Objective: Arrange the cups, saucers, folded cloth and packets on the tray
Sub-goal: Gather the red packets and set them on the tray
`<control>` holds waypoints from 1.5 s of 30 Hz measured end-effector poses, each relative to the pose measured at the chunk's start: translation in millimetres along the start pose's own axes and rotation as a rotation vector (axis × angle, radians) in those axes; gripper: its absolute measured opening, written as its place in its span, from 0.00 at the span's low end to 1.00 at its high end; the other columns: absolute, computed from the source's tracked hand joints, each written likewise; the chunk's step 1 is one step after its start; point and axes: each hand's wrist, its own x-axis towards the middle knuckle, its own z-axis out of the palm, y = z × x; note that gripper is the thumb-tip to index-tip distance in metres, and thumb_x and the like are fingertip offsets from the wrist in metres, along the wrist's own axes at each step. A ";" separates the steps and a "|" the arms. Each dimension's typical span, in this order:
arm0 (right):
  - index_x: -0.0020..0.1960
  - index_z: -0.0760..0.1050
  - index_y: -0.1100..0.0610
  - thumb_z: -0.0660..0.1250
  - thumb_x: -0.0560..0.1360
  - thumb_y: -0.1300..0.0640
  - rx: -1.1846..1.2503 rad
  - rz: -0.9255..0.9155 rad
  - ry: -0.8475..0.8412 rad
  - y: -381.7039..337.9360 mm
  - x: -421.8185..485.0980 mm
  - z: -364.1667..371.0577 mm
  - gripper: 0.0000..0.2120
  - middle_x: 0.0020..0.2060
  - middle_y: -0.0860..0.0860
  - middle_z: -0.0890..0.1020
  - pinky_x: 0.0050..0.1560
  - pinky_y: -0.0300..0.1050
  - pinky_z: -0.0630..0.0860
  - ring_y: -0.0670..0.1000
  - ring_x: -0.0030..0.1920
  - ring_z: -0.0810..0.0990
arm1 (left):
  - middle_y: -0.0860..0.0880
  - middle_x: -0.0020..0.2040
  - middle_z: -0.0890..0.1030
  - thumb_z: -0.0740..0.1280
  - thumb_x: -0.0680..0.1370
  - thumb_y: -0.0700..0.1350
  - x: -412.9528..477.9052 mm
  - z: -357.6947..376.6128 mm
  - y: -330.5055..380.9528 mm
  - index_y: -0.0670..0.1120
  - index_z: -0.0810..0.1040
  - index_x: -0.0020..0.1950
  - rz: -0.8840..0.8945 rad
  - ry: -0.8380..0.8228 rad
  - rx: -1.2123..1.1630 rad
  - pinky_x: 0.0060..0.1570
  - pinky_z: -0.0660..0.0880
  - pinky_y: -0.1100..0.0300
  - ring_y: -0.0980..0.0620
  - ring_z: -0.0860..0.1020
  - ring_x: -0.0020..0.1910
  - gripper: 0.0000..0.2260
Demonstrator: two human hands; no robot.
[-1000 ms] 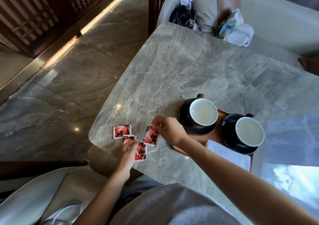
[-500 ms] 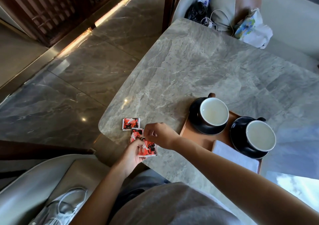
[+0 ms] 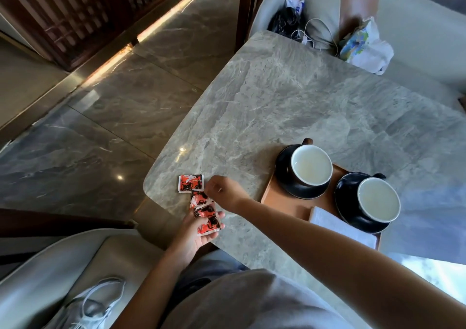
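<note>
Head view looks down on a grey marble worktop [image 3: 290, 106] with a rounded corner, standing over a polished stone floor [image 3: 106, 116] beside a dark slatted screen [image 3: 83, 10]. Beyond the far edge of the worktop, a pale seat [image 3: 416, 33] carries a crumpled bag [image 3: 365, 46], a white cable and a dark bundle.

Compared with half a second ago, the left hand [image 3: 195, 230] has turned palm-up under the gathered packets, and the right hand [image 3: 224, 192] has come off that stack and reached out to the packets on the worktop near the corner.

The left hand's fingers [image 3: 216, 216] are spread nearly flat, cradling a stack of red packets [image 3: 208, 219] on the palm and finger pads rather than pinching it; the stack overhangs the worktop's near edge. Right-hand fingers [image 3: 210, 185] are curled together, tips down, at the gap between two packets; whether they actually grip one cannot be told. Just beyond those fingertips lies a single red packet [image 3: 190, 183] flat on the worktop, and directly beneath the knuckles a second packet [image 3: 199, 198] lies between the loose one and the stack.

To the right of the right wrist sits the brown tray [image 3: 273, 197], carrying two dark saucers. The nearer cup [image 3: 311, 168] stands on its saucer [image 3: 285, 177] close by the wrist; the farther cup [image 3: 378, 200] rests on its saucer [image 3: 343, 202] well apart from both hands. A folded white cloth [image 3: 340, 227] lies along the tray's near edge, touching the farther saucer and partly covered by the right forearm.
</note>
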 end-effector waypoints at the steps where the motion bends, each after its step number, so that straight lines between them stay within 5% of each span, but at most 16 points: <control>1: 0.52 0.76 0.55 0.64 0.75 0.54 -0.035 -0.011 0.034 -1.4 3.9 3.0 0.08 0.47 0.53 0.80 0.46 0.44 0.74 0.55 0.49 0.79 | 0.45 0.42 0.86 0.55 0.77 0.32 -0.1 -2.6 1.3 0.47 0.75 0.52 0.002 0.013 -0.027 0.34 0.79 0.61 0.48 0.84 0.36 0.14; 5: 0.63 0.69 0.52 0.70 0.71 0.47 -0.197 -0.047 0.084 1.5 11.5 18.4 0.24 0.59 0.53 0.74 0.58 0.53 0.73 0.54 0.61 0.70 | 0.43 0.38 0.85 0.54 0.74 0.29 -3.5 -13.1 3.3 0.44 0.80 0.45 0.020 0.015 -0.184 0.36 0.81 0.59 0.47 0.84 0.36 0.18; 10: 0.63 0.68 0.52 0.72 0.68 0.47 -0.393 -0.104 0.138 9.1 12.6 30.2 0.27 0.59 0.52 0.71 0.59 0.54 0.71 0.55 0.61 0.67 | 0.43 0.39 0.86 0.54 0.74 0.28 -14.7 -26.5 -5.4 0.41 0.79 0.48 0.021 0.108 -0.253 0.37 0.82 0.56 0.45 0.85 0.38 0.16; 14: 0.64 0.68 0.53 0.72 0.69 0.50 -0.411 -0.121 0.140 14.0 12.5 27.6 0.27 0.58 0.52 0.73 0.60 0.53 0.72 0.54 0.61 0.68 | 0.47 0.32 0.85 0.53 0.79 0.35 -9.2 -32.5 -5.0 0.43 0.77 0.46 -0.119 0.262 -0.270 0.37 0.76 0.56 0.50 0.83 0.28 0.13; 20: 0.55 0.72 0.54 0.70 0.73 0.56 -0.087 -0.010 0.088 13.2 14.3 2.3 0.13 0.46 0.52 0.80 0.39 0.43 0.73 0.54 0.45 0.78 | 0.48 0.29 0.84 0.51 0.81 0.40 -4.2 -31.7 6.3 0.44 0.75 0.46 -0.155 0.291 -0.317 0.39 0.70 0.58 0.51 0.82 0.26 0.13; 26: 0.46 0.77 0.64 0.68 0.75 0.65 0.257 -0.088 -0.047 -5.5 9.0 -16.0 0.02 0.32 0.53 0.76 0.42 0.49 0.77 0.52 0.34 0.76 | 0.45 0.32 0.85 0.53 0.79 0.41 -8.0 -24.4 18.3 0.43 0.75 0.47 -0.133 0.225 -0.376 0.44 0.71 0.55 0.49 0.83 0.30 0.11; 32: 0.41 0.75 0.57 0.69 0.75 0.63 0.246 -0.083 -0.188 -21.4 2.4 2.2 0.05 0.34 0.48 0.76 0.45 0.54 0.81 0.53 0.37 0.79 | 0.45 0.37 0.86 0.56 0.77 0.34 -9.6 -18.1 22.4 0.43 0.75 0.52 -0.070 0.143 -0.354 0.47 0.73 0.55 0.49 0.84 0.38 0.10; 36: 0.40 0.74 0.51 0.68 0.75 0.64 0.166 -0.078 -0.262 -23.8 3.2 20.4 0.09 0.32 0.49 0.77 0.37 0.43 0.76 0.42 0.27 0.77 | 0.46 0.38 0.86 0.55 0.78 0.32 -12.3 -22.0 20.9 0.43 0.75 0.49 -0.027 0.129 -0.290 0.47 0.74 0.55 0.50 0.85 0.38 0.11; 40: 0.52 0.78 0.58 0.66 0.75 0.62 0.077 -0.120 -0.070 -30.2 14.7 23.7 0.07 0.43 0.52 0.78 0.43 0.41 0.73 0.50 0.42 0.78 | 0.48 0.39 0.86 0.54 0.79 0.33 -16.4 -29.6 22.5 0.45 0.76 0.51 -0.001 0.162 -0.276 0.49 0.73 0.55 0.50 0.84 0.38 0.12; 45: 0.69 0.68 0.48 0.59 0.74 0.69 -0.375 -0.298 -0.042 -39.0 38.1 20.7 0.26 0.68 0.52 0.69 0.66 0.53 0.69 0.54 0.67 0.66 | 0.48 0.38 0.86 0.55 0.79 0.34 -23.7 -37.9 20.8 0.45 0.76 0.51 -0.001 0.208 -0.302 0.50 0.72 0.55 0.51 0.85 0.37 0.12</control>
